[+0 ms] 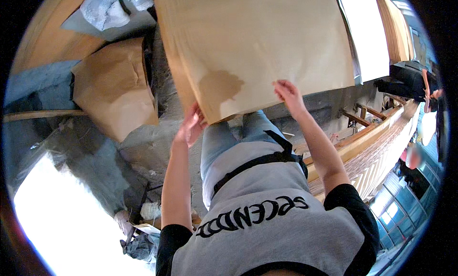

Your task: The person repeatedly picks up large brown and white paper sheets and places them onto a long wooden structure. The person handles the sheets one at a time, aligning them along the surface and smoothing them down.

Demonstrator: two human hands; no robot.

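Hands are both at the near edge of a large brown paper sheet [257, 42], which spreads far and wide in front of the person and shows a darker stain near its near-left corner. The left hand [191, 126] pinches that corner, fingers closed on the paper edge; the right hand [288, 96] holds the same edge more to the right, fingers curled over it. To the left, a crumpled brown paper bag [114, 85] lies on the grey floor [143, 152], well apart from the sheet. At the right runs a wooden frame [377, 138]. It seems the step in hand is carrying or spreading the sheet; the next move calls for an even grip with both hands, so that the paper does not tear or fold.
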